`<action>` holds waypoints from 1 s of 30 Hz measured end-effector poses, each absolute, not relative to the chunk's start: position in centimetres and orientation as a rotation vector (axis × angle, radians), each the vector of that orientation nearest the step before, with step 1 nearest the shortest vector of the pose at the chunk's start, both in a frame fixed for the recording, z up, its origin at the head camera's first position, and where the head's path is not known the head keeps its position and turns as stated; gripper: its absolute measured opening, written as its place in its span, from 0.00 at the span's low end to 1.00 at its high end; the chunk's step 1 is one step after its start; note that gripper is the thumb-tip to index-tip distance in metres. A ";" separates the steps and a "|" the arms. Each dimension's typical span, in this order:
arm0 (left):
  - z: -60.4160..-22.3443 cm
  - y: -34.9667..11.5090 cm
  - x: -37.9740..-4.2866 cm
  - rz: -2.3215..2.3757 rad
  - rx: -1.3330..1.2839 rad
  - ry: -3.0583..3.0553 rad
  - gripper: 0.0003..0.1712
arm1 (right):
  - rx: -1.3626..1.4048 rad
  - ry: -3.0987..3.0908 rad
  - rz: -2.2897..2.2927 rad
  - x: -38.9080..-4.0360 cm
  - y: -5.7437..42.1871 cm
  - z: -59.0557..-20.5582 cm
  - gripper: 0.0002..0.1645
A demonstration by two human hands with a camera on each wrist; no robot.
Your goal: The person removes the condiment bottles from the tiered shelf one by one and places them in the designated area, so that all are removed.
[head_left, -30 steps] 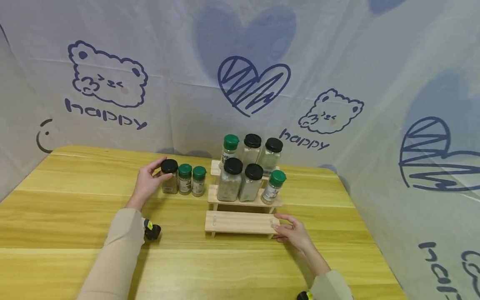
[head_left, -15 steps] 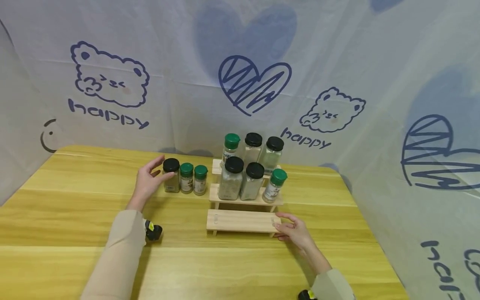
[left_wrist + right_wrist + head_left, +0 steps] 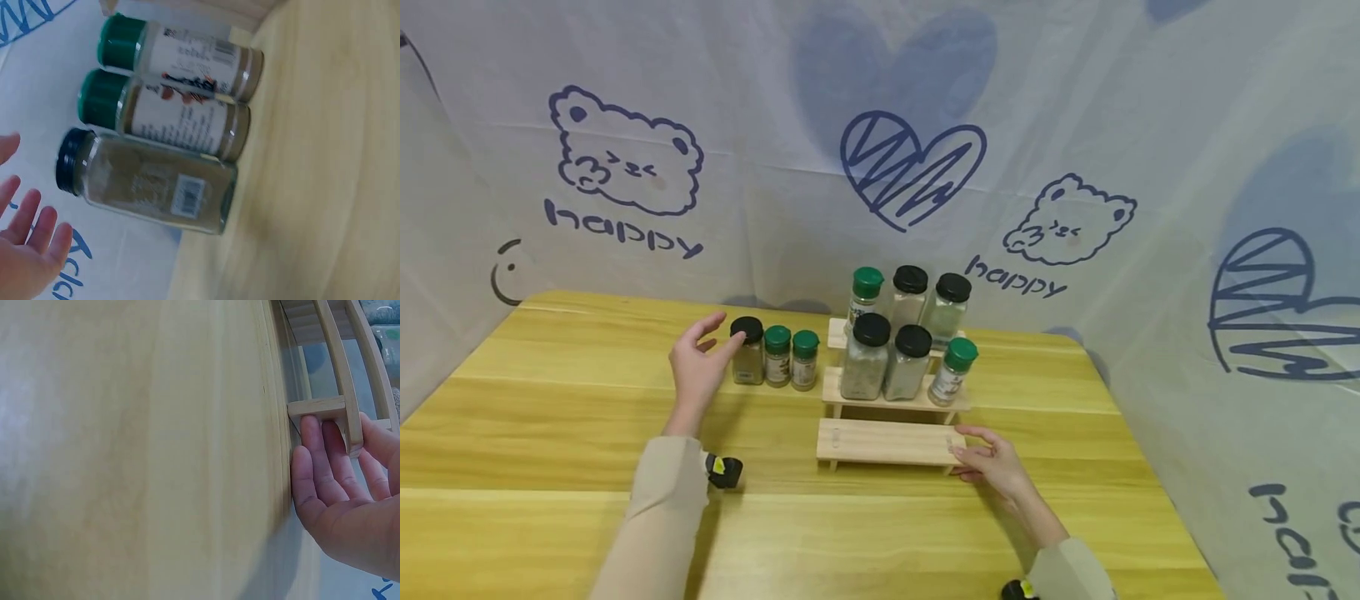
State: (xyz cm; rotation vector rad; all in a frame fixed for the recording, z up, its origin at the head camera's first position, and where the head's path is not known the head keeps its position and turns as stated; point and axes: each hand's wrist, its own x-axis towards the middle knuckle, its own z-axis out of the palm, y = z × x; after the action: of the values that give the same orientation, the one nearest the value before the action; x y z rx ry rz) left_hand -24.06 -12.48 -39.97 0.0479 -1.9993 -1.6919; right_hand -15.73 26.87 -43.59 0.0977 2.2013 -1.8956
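Note:
Beside a black-capped glass spice jar (image 3: 748,364) my left hand (image 3: 696,364) is held with spread fingers. The left wrist view shows a gap between that hand's fingertips (image 3: 47,225) and the jar, which has brownish powder inside. Two green-capped spice bottles (image 3: 777,371) stand in a row to the jar's right. My right hand (image 3: 997,468) holds the right end of the bare front step (image 3: 887,442) of a wooden tiered rack, thumb above and fingers beneath. In the right wrist view its fingertips (image 3: 310,428) touch the step's leg.
The rack's middle step (image 3: 891,402) carries two black-capped jars (image 3: 865,367) and a green-capped bottle (image 3: 950,379). Behind, the top step bears a green-capped bottle (image 3: 862,308) and two black-capped jars (image 3: 945,312). A printed cloth (image 3: 760,125) hangs behind the wooden table (image 3: 820,533).
My left hand has drawn back slightly from the black-capped jar, its thumb lifting away from the jar's front. The right hand keeps its hold on the front step. The head view has shifted a little.

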 end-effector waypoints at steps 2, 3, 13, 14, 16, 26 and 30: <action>-39.8 -12.1 -23.8 -1.656 0.065 -1.970 0.20 | 0.106 2.199 -1.896 -15.7 26.9 -43.6 0.28; -39.7 -11.9 -23.6 -1.629 0.079 -1.957 0.19 | 0.109 2.196 -1.898 -15.7 26.9 -43.7 0.28; -38.8 -10.0 -22.3 -1.454 0.163 -1.770 0.10 | 0.109 2.166 -1.912 -15.9 27.1 -43.7 0.29; -38.7 -9.7 -22.2 -1.457 0.154 -1.752 0.10 | 0.107 2.164 -1.913 -15.9 27.1 -43.7 0.29; -38.4 -9.2 -22.0 -1.471 0.138 -1.724 0.08 | 0.102 2.162 -1.914 -15.9 27.1 -43.7 0.29; -35.1 -6.3 -19.3 -1.637 0.011 -1.758 0.07 | 0.106 2.131 -1.935 -15.9 27.1 -43.6 0.29; -34.7 -5.7 -18.8 -1.647 -0.068 -1.811 0.06 | 0.105 2.123 -1.939 -15.9 27.2 -43.8 0.29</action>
State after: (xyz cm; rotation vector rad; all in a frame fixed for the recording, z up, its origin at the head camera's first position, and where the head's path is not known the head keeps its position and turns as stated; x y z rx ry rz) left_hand -18.80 -5.65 -34.74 -0.0679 -1.8112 -1.6467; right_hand -15.91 27.21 -43.82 0.1052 2.1231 -1.9391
